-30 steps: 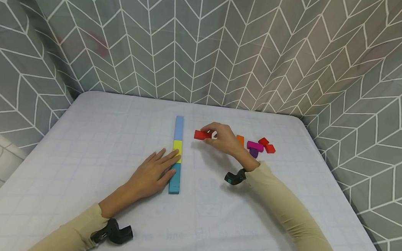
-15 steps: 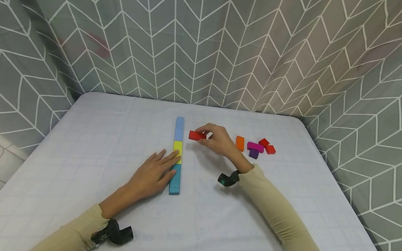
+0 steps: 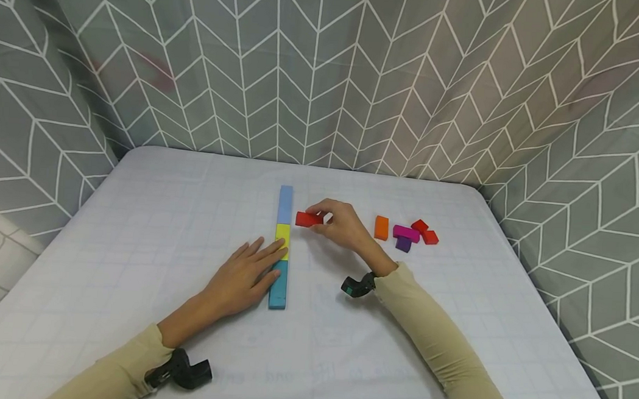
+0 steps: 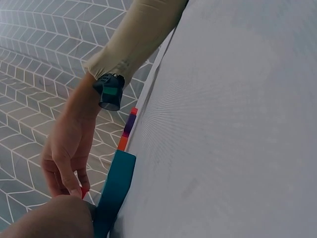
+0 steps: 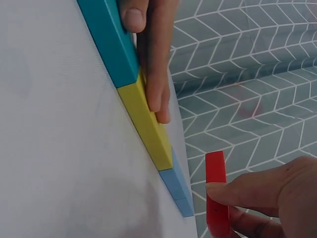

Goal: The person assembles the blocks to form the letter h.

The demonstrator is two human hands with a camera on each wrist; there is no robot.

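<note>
A row of blocks lies end to end on the table: a teal block, a yellow block and a light blue block at the far end. My left hand rests flat against the row from the left, its straight fingers on the yellow block and the thumb on the teal one. Just right of the row, my right hand pinches a red block between thumb and fingers. The red block is held crosswise near the joint of light blue and yellow, with a small gap to the row.
Right of my right hand lie an orange block, a magenta block, a purple block and two small red blocks. A white cloth covers the table. A grey patterned curtain hangs behind it.
My right hand has carried the red block leftward, closer to the row, and slightly toward me. The left hand and the row have stayed in place.
</note>
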